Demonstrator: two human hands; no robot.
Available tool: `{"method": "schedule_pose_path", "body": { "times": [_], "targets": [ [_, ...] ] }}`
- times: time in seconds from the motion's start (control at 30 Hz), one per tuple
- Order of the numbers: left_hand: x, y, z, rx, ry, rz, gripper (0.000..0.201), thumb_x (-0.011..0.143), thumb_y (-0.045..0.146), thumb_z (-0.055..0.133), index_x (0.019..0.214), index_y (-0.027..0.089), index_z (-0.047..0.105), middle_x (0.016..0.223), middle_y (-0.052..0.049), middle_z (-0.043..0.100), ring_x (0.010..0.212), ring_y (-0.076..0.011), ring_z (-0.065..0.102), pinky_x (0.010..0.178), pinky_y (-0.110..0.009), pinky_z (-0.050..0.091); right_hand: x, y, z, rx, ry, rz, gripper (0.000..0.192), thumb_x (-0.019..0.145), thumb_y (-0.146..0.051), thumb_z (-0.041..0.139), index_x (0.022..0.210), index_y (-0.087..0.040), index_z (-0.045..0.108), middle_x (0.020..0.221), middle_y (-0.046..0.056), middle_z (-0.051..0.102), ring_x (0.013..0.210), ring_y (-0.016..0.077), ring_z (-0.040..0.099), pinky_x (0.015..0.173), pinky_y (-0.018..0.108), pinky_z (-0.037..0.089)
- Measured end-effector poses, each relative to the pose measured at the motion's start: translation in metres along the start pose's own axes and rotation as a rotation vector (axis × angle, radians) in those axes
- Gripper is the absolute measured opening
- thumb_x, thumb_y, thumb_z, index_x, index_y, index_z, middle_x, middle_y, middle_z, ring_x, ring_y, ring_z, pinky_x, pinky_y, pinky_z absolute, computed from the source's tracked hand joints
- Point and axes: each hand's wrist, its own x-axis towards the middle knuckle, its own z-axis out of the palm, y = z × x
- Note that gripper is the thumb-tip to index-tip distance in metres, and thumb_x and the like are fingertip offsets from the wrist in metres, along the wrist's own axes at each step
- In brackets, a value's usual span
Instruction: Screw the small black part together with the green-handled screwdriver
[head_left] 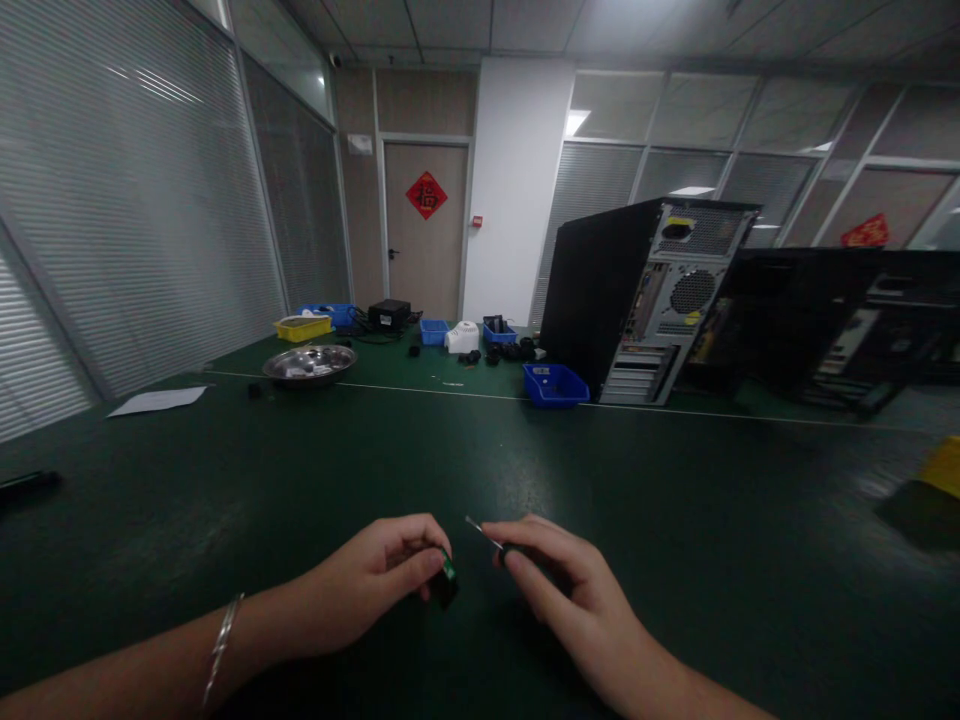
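Between the thumb and fingers of my left hand [390,575] is a small green circuit board [448,572] with a dark lower part. My right hand [574,590] pinches a slim screwdriver [486,534]; its thin metal shaft points up and left toward the board, and most of the handle is hidden by the fingers. The screwdriver tip and the board are apart. Both hands are just above the dark green tabletop [360,460], near its front edge.
A black computer tower [600,290] stands at the right, beside a blue bin [555,385]. At the left are a metal bowl [309,365], a yellow tray [303,328] and a paper sheet [159,400]. A white device [463,338] and dark parts [510,352] lie at the back.
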Motion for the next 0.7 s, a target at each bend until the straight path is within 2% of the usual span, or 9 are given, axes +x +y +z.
{"method": "schedule_pose_path", "body": {
  "times": [0.1,0.2,0.3,0.43,0.53,0.7],
  "targets": [
    [-0.005,0.013,0.002,0.301,-0.097,0.116,0.013,0.092,0.031,0.054,0.092,0.021,0.064,0.096,-0.002,0.062,0.094,-0.0195,0.053,0.085,-0.031,0.041,0.0,0.0,0.0,0.001,-0.003,-0.006,0.023,0.096,-0.027,0.054,0.114,-0.027,0.069,0.092,0.004,0.068,0.083,0.0188,0.063,0.073,0.031,0.047],
    [-0.009,0.021,0.005,0.447,-0.171,0.171,0.009,0.091,0.03,0.057,0.09,0.022,0.063,0.101,-0.003,0.061,0.1,-0.0214,0.05,0.089,-0.032,0.038,0.0,-0.001,0.0,-0.002,-0.012,-0.002,0.023,0.096,-0.027,0.054,0.113,-0.027,0.069,0.093,0.004,0.068,0.082,0.0187,0.063,0.073,0.031,0.048],
    [-0.012,0.022,0.008,0.493,-0.159,0.123,0.012,0.089,0.033,0.059,0.097,0.023,0.06,0.1,-0.003,0.058,0.096,-0.0221,0.049,0.083,-0.032,0.04,0.0,-0.002,0.0,0.002,-0.027,-0.001,0.023,0.096,-0.027,0.054,0.114,-0.026,0.069,0.093,0.004,0.068,0.083,0.0187,0.063,0.074,0.031,0.048],
    [-0.013,0.019,0.01,0.492,-0.088,0.066,0.028,0.086,0.035,0.062,0.111,0.025,0.054,0.103,-0.003,0.054,0.095,-0.0228,0.048,0.084,-0.034,0.04,0.001,-0.002,0.0,-0.002,-0.026,-0.021,0.023,0.095,-0.026,0.054,0.113,-0.026,0.069,0.093,0.004,0.069,0.085,0.0193,0.064,0.076,0.031,0.048],
    [-0.013,0.019,0.011,0.48,-0.073,0.083,0.032,0.085,0.039,0.064,0.111,0.024,0.055,0.106,-0.004,0.053,0.098,-0.0239,0.048,0.087,-0.036,0.04,0.001,-0.001,0.001,-0.008,-0.033,-0.028,0.023,0.095,-0.025,0.054,0.112,-0.026,0.07,0.096,0.004,0.07,0.089,0.0198,0.064,0.079,0.032,0.048],
    [-0.011,0.014,0.012,0.505,-0.116,0.179,0.046,0.076,0.046,0.073,0.115,0.027,0.058,0.116,-0.006,0.055,0.104,-0.0271,0.048,0.092,-0.039,0.039,-0.003,-0.004,0.0,-0.039,-0.076,-0.057,0.027,0.093,-0.023,0.057,0.119,-0.025,0.063,0.107,0.005,0.068,0.098,0.0204,0.062,0.086,0.031,0.047]
  ]
}}
